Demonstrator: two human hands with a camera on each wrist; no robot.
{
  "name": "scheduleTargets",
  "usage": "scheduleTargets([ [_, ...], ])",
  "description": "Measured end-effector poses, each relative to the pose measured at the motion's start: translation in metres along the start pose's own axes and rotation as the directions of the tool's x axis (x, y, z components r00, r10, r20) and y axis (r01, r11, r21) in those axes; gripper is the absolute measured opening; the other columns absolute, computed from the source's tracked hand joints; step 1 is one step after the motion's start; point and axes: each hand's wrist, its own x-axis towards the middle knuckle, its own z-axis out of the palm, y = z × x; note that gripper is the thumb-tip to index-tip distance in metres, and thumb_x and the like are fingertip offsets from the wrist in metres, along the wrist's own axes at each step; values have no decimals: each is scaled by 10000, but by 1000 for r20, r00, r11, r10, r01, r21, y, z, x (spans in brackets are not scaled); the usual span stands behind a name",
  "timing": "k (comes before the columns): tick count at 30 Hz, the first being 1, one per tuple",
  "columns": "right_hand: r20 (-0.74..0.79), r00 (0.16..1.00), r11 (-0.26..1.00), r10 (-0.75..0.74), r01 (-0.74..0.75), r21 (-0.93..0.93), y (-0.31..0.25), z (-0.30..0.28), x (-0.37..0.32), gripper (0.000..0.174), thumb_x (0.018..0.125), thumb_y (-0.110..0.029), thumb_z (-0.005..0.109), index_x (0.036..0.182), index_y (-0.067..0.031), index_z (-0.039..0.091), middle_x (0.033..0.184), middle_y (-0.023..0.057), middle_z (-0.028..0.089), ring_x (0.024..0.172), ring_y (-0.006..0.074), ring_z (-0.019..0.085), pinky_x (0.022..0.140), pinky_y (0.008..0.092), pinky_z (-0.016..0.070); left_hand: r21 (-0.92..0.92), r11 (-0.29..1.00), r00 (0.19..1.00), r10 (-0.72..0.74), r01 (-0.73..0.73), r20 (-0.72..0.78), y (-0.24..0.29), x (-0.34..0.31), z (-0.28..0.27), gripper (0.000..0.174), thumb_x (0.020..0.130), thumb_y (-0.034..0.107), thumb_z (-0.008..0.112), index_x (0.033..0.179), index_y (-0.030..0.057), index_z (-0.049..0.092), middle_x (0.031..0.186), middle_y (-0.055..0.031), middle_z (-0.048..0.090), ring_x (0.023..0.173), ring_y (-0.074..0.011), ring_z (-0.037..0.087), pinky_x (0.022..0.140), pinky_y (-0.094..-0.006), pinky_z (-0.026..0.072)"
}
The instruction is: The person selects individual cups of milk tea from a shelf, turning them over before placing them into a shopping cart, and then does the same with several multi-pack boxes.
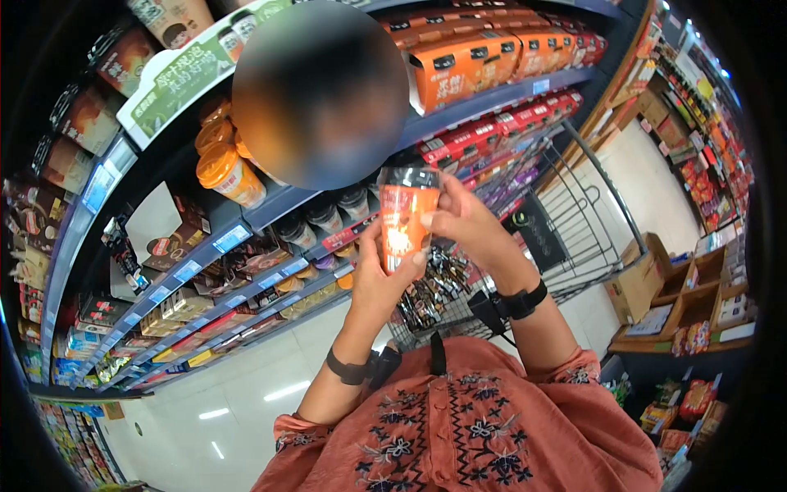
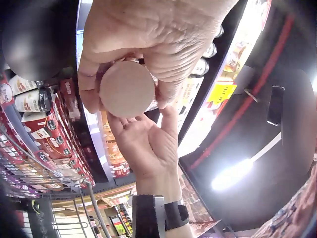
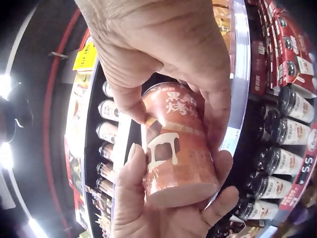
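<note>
An orange drink cup (image 1: 405, 215) with a dark lid (image 1: 407, 177) is held upright in front of the chest in the head view. My left hand (image 1: 381, 281) grips its lower part, thumb on the front side near the base. Higher up, my right hand (image 1: 474, 227) holds the opposite side just below the lid. The left wrist view looks at the cup's pale round base (image 2: 127, 89), ringed by fingers of both hands. Brown blocks with white drips and printed characters decorate the cup wall (image 3: 179, 153) in the right wrist view.
Shelves of packaged drinks stand ahead, with yellow-lidded cups (image 1: 229, 174) and orange multipacks (image 1: 465, 72). Close on the right is a wire shopping cart (image 1: 587, 215) holding a pile of small packs. Beyond it sits a cardboard box (image 1: 637, 281) beside a wooden display. A blurred disc covers part of the shelf.
</note>
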Motion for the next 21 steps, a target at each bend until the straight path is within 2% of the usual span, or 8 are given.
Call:
scheduleTargets([
  [1,22,999,999,37,-37,-11,-2,4,1,763,927,-190,700,1515,53,279,1352,167,557,1243,207,561,1045,350,453,-16,1000,1000,-26,26,2,-1,1,-3,791,875,249,792,1455,-34,335,1341,-174,538,1187,-223,588,1004,-347,495],
  [4,47,990,988,133,-129,-81,-9,9,10,746,932,-228,688,1526,10,303,1307,130,572,1193,183,580,1000,327,480,-105,990,996,-92,90,-12,0,-4,-14,703,904,235,761,1427,-28,371,1298,-151,578,1168,-197,597,997,-334,498],
  [8,-36,999,961,24,-33,-275,-26,5,43,577,971,-240,657,1435,16,429,1272,144,593,1066,194,646,879,317,541,-153,983,989,-112,97,-97,-12,-15,-32,631,938,238,717,1420,-11,393,1266,-130,609,1136,-185,620,975,-323,510],
  [9,-83,996,961,-40,16,-277,-27,6,52,499,970,-241,664,1366,10,492,1192,118,631,1001,180,667,836,292,547,-164,982,987,-110,90,-119,-14,-18,-37,623,939,254,714,1416,-1,405,1251,-118,621,1124,-183,630,960,-319,518],
  [12,-77,995,960,-64,40,-279,-36,7,77,508,927,-282,720,1303,4,533,1080,76,656,950,126,651,796,271,530,-206,976,979,-110,73,-175,-20,-27,-55,583,951,289,676,1406,20,431,1227,-104,637,1051,-206,674,879,-334,562],
  [15,-87,988,933,-125,87,-350,-33,9,96,427,925,-230,703,1259,0,567,1042,61,659,922,113,651,768,254,530,-297,954,978,-101,43,-185,-16,-34,-71,566,963,325,631,1404,30,434,1200,-116,640,975,-233,705,781,-366,604],
  [18,-88,977,919,-195,151,-365,-32,21,109,384,922,-198,702,1224,13,592,1024,58,653,885,102,635,753,251,527,-370,928,973,-120,41,-195,-6,-44,-82,546,966,280,652,1390,12,438,1222,-112,634,1030,-198,667,930,-343,528],
  [21,-27,955,860,-297,255,-443,-30,35,122,391,918,-190,705,1236,10,597,1013,59,646,864,105,621,765,260,529,-365,931,969,-118,32,-217,-5,-49,-89,542,965,284,651,1391,18,443,1226,-108,633,1030,-194,661,933,-346,525],
])
